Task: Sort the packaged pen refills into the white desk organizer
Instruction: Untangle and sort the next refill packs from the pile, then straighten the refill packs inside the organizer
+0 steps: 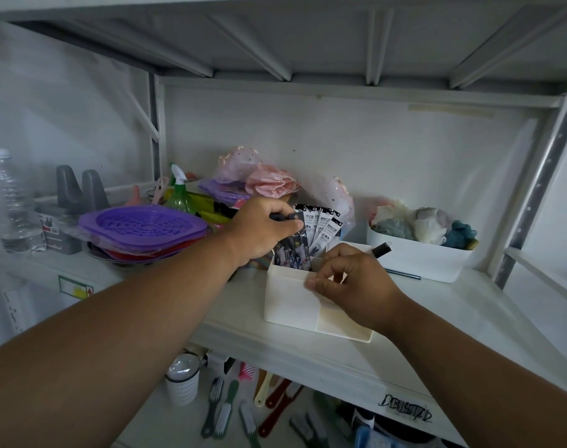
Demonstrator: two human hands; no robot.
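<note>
Already well along: on the white shelf (pixel 437 305) my right hand (pixel 356 282) pinches the white desk organizer (pixel 288 302) by its divider, while my left hand (pixel 262 231) pinches one dark refill pack (pixel 292 244) above its rear compartment, beside four upright packs (pixel 321 227) filed there.

Dim, flat, cool-toned light overall; no single lamp visible. Brightest area on back wall (pixel 356 150) toward 1 o'clock. Soft shadow under upper shelf (pixel 275 37) at 12 o'clock, darker at its left end. Forearms at 7 and 5 o'clock underexposed, near-silhouette. Strong wide-angle bending of shelf post (pixel 541 185) at 3 o'clock. Clear bottle (pixel 10 202) at 9 o'clock smeared, soft. Centre reasonably sharp; print on packets (pixel 321 227) partly legible. Mild haze, low contrast throughout.
</note>
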